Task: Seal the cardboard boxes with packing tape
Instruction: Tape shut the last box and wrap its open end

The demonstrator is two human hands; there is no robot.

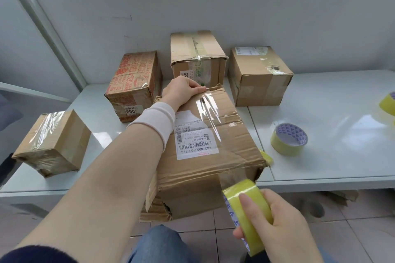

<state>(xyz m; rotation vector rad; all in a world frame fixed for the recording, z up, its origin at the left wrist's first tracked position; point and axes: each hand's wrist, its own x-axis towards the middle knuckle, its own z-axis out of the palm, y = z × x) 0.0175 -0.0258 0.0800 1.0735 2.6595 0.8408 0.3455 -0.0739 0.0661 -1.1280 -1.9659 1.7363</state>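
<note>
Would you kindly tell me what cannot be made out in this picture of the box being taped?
Head view:
- Far end of the tape strip: covered by the left hand on the box.
- Yellow roll at far right: cut off by the frame edge.
- Small print on the label: too small to read.

Glossy white tabletop (342,96), large creased cardboard box (203,168) at centre jutting over the near edge, small taped box (53,143) near left, red-printed box (134,85) far left, tall brown box (196,53) far centre, another brown box (258,79) beside it, yellow tape roll (288,140) right, second roll (388,103) at right edge
</note>
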